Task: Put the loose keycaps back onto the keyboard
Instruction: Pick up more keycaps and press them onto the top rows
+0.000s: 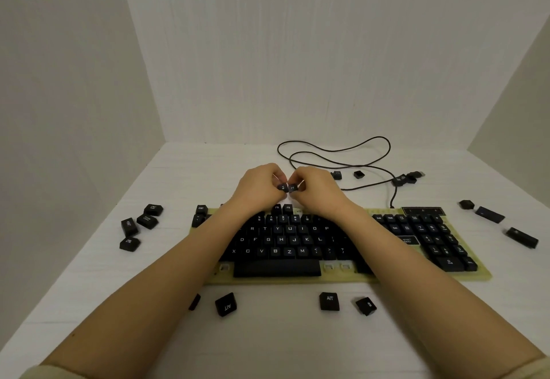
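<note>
Above the keyboard's (342, 279) function row, the left hand (259, 185) pinches one small keycap (282, 187) and the right hand (315, 186) pinches another (293, 188), the two caps side by side, perhaps touching. More loose caps lie around the keyboard: four to its left (140, 225), a few in front (329, 301), some right and behind by the cable (333, 152).

Bare white booth, like staged recording nook: plain white walls (297, 66) close round hands on three sides, white tabletop (268, 334) beneath.
</note>
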